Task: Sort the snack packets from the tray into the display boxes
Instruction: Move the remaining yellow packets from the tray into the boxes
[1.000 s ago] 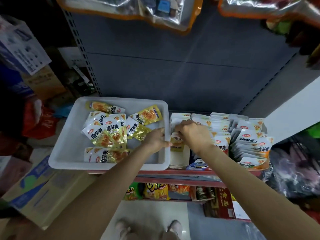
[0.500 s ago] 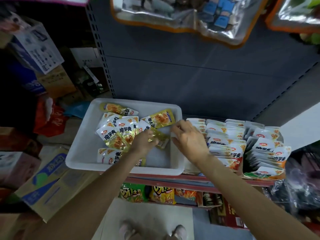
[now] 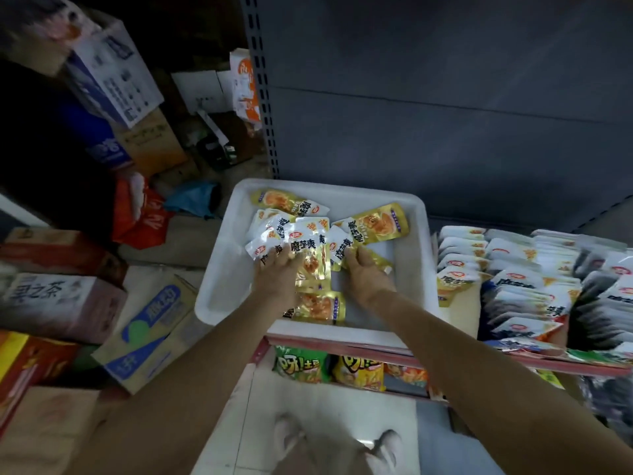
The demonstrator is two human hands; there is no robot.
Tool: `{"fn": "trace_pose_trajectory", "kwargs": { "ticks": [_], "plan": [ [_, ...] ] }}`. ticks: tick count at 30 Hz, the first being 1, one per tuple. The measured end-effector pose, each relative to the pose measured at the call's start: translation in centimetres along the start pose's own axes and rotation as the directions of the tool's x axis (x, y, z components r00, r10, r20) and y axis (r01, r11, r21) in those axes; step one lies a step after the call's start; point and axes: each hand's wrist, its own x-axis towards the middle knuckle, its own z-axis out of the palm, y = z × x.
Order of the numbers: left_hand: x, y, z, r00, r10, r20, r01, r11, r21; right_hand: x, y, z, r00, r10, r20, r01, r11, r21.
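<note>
Head view: left hand (image 3: pixel 274 272) lies flat, fingers spread on the packet pile (image 3: pixel 305 241) in the white tray (image 3: pixel 219 269); right hand (image 3: pixel 364 274) pinches a packet's edge, nearer the display boxes (image 3: pixel 513 279) rightward.

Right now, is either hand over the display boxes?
No, both the left hand and the right hand are inside the white tray on the snack packets, left of the display boxes.
</note>
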Motion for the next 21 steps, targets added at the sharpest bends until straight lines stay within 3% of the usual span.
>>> {"fn": "trace_pose_trajectory", "kwargs": {
  "ticks": [4, 7, 8, 10, 12, 15, 17, 21],
  "plan": [
    [0.0, -0.5, 0.3, 1.0, -0.008, 0.004, 0.008, 1.0, 0.007, 0.4, -0.9, 0.1, 0.981, -0.011, -0.193, -0.026, 0.981, -0.192],
    [0.1, -0.3, 0.3, 1.0, -0.011, -0.014, 0.011, 0.999, -0.035, 0.0, -1.2, -0.7, 0.981, -0.001, -0.193, -0.039, 0.979, -0.2],
    [0.2, -0.1, 0.2, 0.999, -0.011, -0.03, 0.01, 0.998, -0.062, -0.3, -1.1, -1.2, 0.981, 0.033, -0.193, -0.06, 0.989, -0.136],
    [0.2, 0.6, -0.2, 0.997, -0.015, -0.081, 0.002, 0.987, -0.163, -1.1, -0.5, -2.6, 0.967, 0.177, -0.181, -0.146, 0.974, 0.174],
    [0.0, 1.9, -0.9, 0.989, -0.008, -0.15, -0.043, 0.942, -0.334, -2.1, 0.5, -4.0, 0.951, 0.267, -0.156, -0.166, 0.867, 0.47],
    [-0.8, 4.6, -2.7, 0.98, 0.009, -0.197, -0.131, 0.775, -0.618, -4.2, 1.6, -5.7, 0.958, 0.246, -0.15, -0.049, 0.652, 0.757],
    [-1.3, 6.3, -4.0, 0.974, 0.022, -0.227, -0.186, 0.651, -0.735, -5.7, 2.4, -6.6, 0.976, 0.178, -0.129, 0.025, 0.492, 0.87],
    [-1.7, 9.1, -5.9, 0.932, 0.096, -0.35, -0.344, 0.54, -0.768, -7.6, 4.7, -8.3, 0.961, 0.117, -0.252, 0.161, 0.504, 0.848]
  ]
}}
